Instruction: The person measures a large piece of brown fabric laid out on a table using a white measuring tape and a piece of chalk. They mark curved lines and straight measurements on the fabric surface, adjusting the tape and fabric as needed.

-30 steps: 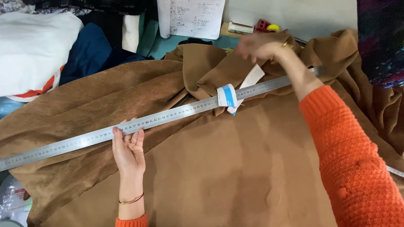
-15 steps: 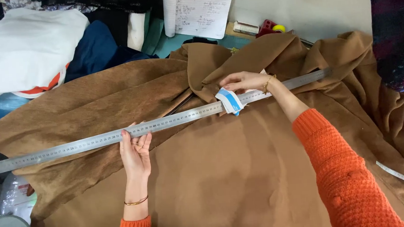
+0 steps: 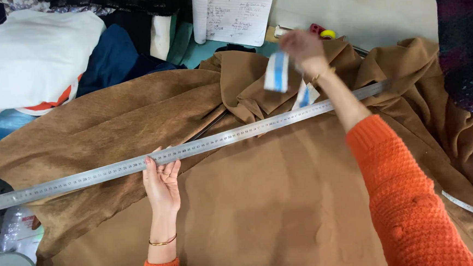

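The left hand (image 3: 162, 181) lies open and flat, fingers pressing the long steel ruler (image 3: 193, 147) slantwise against the brown suede-like fabric (image 3: 262, 202) so it cannot slide, while the blurred right hand (image 3: 303, 48), lifted above, pinches a white-and-blue card (image 3: 276, 71).

A long flat steel ruler (image 3: 193, 148) lies slantwise across the brown suede cloth (image 3: 285, 212), the left hand (image 3: 162, 182) on its near edge. Behind it, the right hand (image 3: 303, 49) is raised above the folds, before the white lined paper sheet (image 3: 240, 12).
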